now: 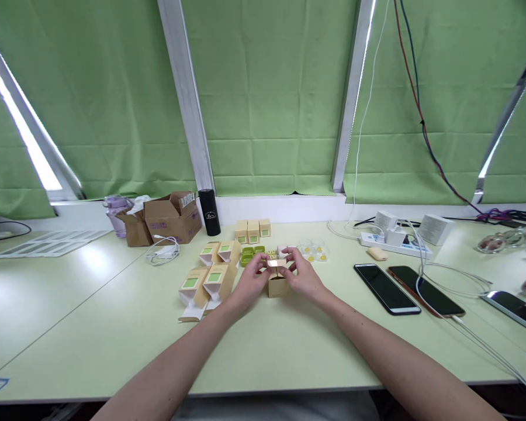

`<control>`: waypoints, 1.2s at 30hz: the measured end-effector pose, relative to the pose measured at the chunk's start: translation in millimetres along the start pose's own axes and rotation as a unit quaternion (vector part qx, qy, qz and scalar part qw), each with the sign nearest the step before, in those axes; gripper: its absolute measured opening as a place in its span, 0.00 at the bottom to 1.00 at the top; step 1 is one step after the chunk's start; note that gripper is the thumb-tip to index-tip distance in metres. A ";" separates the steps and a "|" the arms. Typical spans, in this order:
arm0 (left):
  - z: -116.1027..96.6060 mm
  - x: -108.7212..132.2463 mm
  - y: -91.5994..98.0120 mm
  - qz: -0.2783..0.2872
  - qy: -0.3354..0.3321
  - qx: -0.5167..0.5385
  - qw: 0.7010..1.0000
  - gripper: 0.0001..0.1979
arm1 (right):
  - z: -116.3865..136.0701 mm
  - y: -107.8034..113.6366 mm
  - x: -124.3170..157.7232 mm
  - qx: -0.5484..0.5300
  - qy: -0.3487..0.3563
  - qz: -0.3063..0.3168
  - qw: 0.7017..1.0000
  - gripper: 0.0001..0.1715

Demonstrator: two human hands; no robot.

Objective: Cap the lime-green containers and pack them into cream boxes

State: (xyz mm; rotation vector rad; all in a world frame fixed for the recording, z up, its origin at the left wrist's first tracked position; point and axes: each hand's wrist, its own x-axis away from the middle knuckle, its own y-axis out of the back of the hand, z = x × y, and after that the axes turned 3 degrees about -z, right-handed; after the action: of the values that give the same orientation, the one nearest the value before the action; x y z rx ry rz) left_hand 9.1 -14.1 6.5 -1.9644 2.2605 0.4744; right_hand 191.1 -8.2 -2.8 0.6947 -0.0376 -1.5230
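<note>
A small tan cardboard box [278, 288] stands upright in front of me with its top flap raised. My left hand [252, 279] pinches the left edge of that flap. From the other side my right hand [304, 275] has its fingers closed on the flap's right edge, partly covering the box. Several larger tan boxes with green labels [193, 283] lie open to the left, white flaps out. Just beyond my hands are green square containers [248, 255], partly hidden small yellow pieces [272, 254] and a clear tray with yellow-and-white pieces [314, 249].
Three closed tan boxes [253, 231] stand further back. A black bottle [209, 211], a brown carton [173, 217] and a coiled white cable [163, 251] are at back left. To the right lie phones [388, 289], a power strip [394, 244] and trailing white cables.
</note>
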 end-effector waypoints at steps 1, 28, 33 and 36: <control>0.0 -0.3 -0.2 0.003 -0.003 0.003 1.000 0.10 | -0.3 -0.2 -0.1 -0.002 0.000 0.001 1.000 0.23; -2.3 -2.4 6.0 0.007 -0.013 0.026 1.000 0.06 | 8.8 6.9 7.1 0.022 0.156 -0.047 0.986 0.05; -3.9 -0.9 5.1 0.010 -0.014 0.016 1.000 0.09 | 12.3 7.4 8.8 0.031 0.165 -0.045 0.985 0.05; -7.7 1.8 3.9 0.015 -0.014 0.016 1.000 0.12 | 13.9 7.9 9.5 0.033 0.164 -0.039 0.985 0.05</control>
State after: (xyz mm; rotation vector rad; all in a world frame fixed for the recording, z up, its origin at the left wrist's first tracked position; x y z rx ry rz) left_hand 6.0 -17.6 13.9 -1.8996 2.2708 0.4631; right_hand 192.8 -23.1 8.2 1.0023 0.1904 -1.4701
